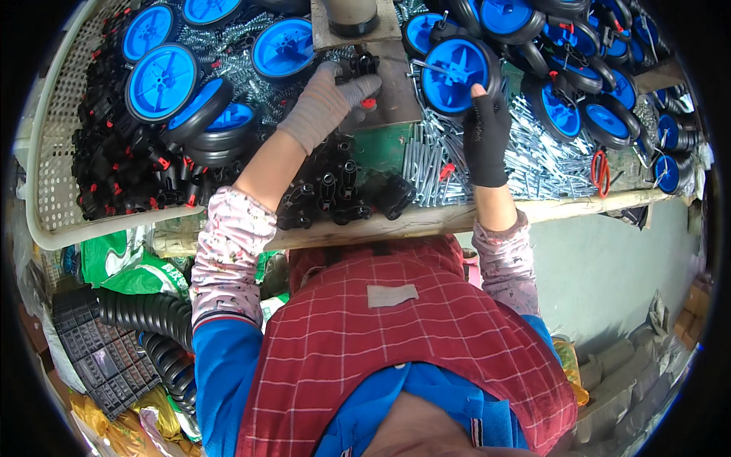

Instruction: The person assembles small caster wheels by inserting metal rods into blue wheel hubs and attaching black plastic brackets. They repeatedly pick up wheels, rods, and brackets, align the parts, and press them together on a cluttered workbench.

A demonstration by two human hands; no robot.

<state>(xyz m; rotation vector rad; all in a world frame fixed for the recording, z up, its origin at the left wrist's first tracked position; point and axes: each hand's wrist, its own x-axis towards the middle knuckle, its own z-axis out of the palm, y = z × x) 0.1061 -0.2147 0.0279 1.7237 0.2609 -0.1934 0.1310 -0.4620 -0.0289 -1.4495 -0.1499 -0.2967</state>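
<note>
My left hand (324, 103), in a grey glove, pinches a black bracket (364, 65) on the metal plate (392, 95) to steady it. My right hand (485, 129) holds a blue wheel (454, 74) upright above the pins (426, 164) on the tabletop (426, 218), ready beside the bracket.

Blue wheels (228, 84) crowd bench left, right; black brackets (335, 190) block front edge; green patch (381, 148) free.
</note>
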